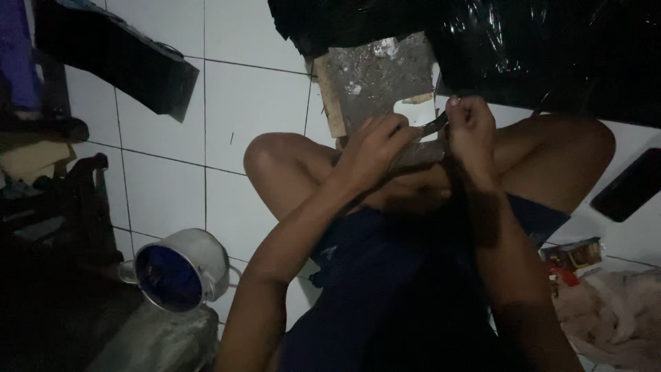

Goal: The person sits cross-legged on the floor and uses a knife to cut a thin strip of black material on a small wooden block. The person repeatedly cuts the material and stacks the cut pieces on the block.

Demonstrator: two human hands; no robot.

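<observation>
I sit cross-legged on a white tiled floor [165, 193]. My left hand [375, 148] grips a thin dark tool, perhaps a blade [434, 125], whose tip points right. My right hand [469, 127] is closed on the other end of a small dark piece between the two hands; what it is I cannot tell in the dim light. Both hands hover above my knees, just in front of a worn grey wooden board [375, 79] lying on the floor with a white scrap [416, 109] on it.
A black plastic sheet [523, 41] covers the far side. A metal pot [182, 269] lies tipped at lower left beside dark clutter. A dark phone-like slab [628, 184] lies at right, and cloth [613, 310] with small packets at lower right.
</observation>
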